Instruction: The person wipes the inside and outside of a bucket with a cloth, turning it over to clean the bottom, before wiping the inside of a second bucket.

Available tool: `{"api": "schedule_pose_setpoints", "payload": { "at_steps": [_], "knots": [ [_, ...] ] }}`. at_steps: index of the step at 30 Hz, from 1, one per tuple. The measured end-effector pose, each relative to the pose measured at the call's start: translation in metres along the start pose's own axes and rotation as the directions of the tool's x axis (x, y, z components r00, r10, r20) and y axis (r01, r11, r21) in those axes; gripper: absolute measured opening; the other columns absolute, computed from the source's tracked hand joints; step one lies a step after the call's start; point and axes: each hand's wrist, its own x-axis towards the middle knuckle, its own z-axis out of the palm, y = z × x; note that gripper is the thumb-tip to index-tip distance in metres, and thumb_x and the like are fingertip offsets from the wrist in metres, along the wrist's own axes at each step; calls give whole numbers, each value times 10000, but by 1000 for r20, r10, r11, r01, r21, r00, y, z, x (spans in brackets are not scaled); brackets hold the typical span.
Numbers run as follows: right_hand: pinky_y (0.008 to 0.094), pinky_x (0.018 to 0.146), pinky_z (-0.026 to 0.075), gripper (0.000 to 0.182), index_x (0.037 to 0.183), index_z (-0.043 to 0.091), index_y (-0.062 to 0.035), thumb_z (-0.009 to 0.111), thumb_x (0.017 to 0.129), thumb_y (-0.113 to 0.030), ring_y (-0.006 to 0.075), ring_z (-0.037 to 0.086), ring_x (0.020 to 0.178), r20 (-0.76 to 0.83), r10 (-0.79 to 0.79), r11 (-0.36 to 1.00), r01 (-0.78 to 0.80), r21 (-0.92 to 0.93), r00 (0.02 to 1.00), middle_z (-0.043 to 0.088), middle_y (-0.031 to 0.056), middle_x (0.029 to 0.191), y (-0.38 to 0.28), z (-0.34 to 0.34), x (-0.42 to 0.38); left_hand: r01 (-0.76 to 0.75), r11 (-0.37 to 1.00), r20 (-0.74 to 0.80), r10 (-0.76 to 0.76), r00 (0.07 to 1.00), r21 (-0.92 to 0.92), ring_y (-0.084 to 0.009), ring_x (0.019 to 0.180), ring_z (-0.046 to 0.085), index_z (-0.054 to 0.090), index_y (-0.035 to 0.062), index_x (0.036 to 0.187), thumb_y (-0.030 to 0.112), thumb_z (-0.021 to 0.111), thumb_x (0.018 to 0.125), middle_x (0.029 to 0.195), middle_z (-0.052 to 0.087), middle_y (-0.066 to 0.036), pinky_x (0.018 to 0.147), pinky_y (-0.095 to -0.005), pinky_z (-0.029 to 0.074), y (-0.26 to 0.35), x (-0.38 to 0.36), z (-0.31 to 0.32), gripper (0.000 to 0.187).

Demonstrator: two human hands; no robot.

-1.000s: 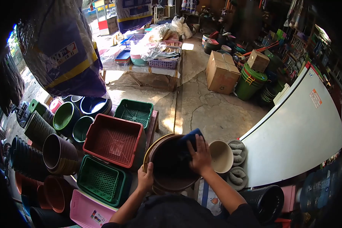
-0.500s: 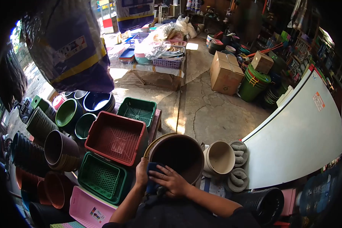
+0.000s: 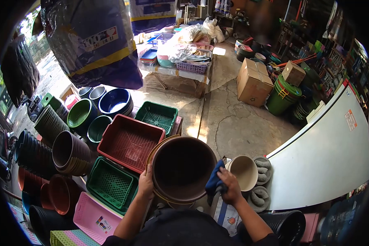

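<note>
A dark brown bucket (image 3: pixel 184 166) is held in front of my body, its open mouth facing up toward me. My left hand (image 3: pixel 146 183) grips its left side near the rim, fingers closed around the edge. Along that same side runs the bucket's yellowish handle (image 3: pixel 151 152). To the right of the bucket, my right hand (image 3: pixel 230 186) is closed on a dark blue cloth (image 3: pixel 215 178), which hangs beside the bucket's right wall. Just beyond that hand stands a cream pot (image 3: pixel 246 174). The bucket's underside is hidden.
Red (image 3: pixel 129 143) and green baskets (image 3: pixel 112 184) and a pink basket (image 3: pixel 95 217) lie to the left, by stacked pots (image 3: pixel 69 151). Stone mortars (image 3: pixel 259 197) and a white panel (image 3: pixel 315 160) stand right. A cardboard box (image 3: pixel 254 84) sits farther back.
My right hand has moved with the cloth from the bucket's near left rim to its right side. The bucket has shifted slightly left, and my left hand now grips its side.
</note>
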Motion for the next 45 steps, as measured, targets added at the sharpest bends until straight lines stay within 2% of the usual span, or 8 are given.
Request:
{"api": "schedule_pose_setpoints", "payload": {
  "at_steps": [7,15,18,20,24,30,34,45],
  "knots": [
    [325,1002,419,440,1317,518,12,576,926,-180,213,567,1154,171,450,526,-415,742,876,602,147,1243,25,-15,65,102,987,55,-110,992,124,-230,906,679,520,-18,1243,226,606,955,1074,649,-132,793,-353,592,-25,-12,-3,387],
    [340,912,484,600,1239,577,-25,785,688,-139,300,635,1057,185,325,924,-353,150,928,651,190,1117,-8,-22,98,44,984,-119,-23,993,170,-242,1045,612,496,34,1249,154,647,910,1262,515,-184,809,-346,563,-42,-6,-24,389],
    [381,875,500,528,1148,622,-25,783,657,-131,321,651,1007,169,377,884,-409,228,911,667,185,1040,-13,-2,92,-140,789,-70,226,972,598,-322,1103,586,481,53,1290,279,707,874,1342,439,-235,904,-400,519,-36,-20,-17,525],
    [400,867,500,507,1128,622,-24,765,653,-129,354,639,1002,78,388,912,-395,114,918,660,198,1045,-16,12,89,-376,-299,478,462,747,877,-403,1085,589,482,51,1309,385,787,780,1313,479,-233,1005,-480,432,-24,-49,11,696],
    [460,870,488,479,1140,599,-33,707,691,-160,420,606,982,87,435,891,-442,102,896,629,230,1009,-28,26,94,-638,97,644,-187,742,764,-397,1108,590,521,107,1339,549,750,743,1208,600,-196,1063,-469,373,-42,-69,33,777],
    [448,908,484,554,1246,565,-43,713,726,-163,413,601,1033,59,428,890,-432,147,902,613,244,1097,-21,18,107,-610,6,609,-62,791,793,-351,801,672,650,94,1066,202,632,822,937,691,-148,682,-446,536,-63,-62,34,267],
    [429,1015,422,766,1463,384,-104,692,764,-163,390,515,1231,157,461,787,-484,382,873,480,246,1384,-25,-20,112,-409,508,388,154,909,758,-258,772,694,634,21,1029,235,628,942,836,689,-166,681,-380,501,-56,-39,28,231],
    [448,1090,219,741,1449,424,-136,618,783,-396,261,291,1382,376,-162,816,338,-468,912,321,83,1542,-116,10,58,-102,982,320,46,946,158,-93,936,584,557,-8,1158,507,557,939,1045,639,-36,851,-264,488,-55,-18,29,560]
  ]
}}
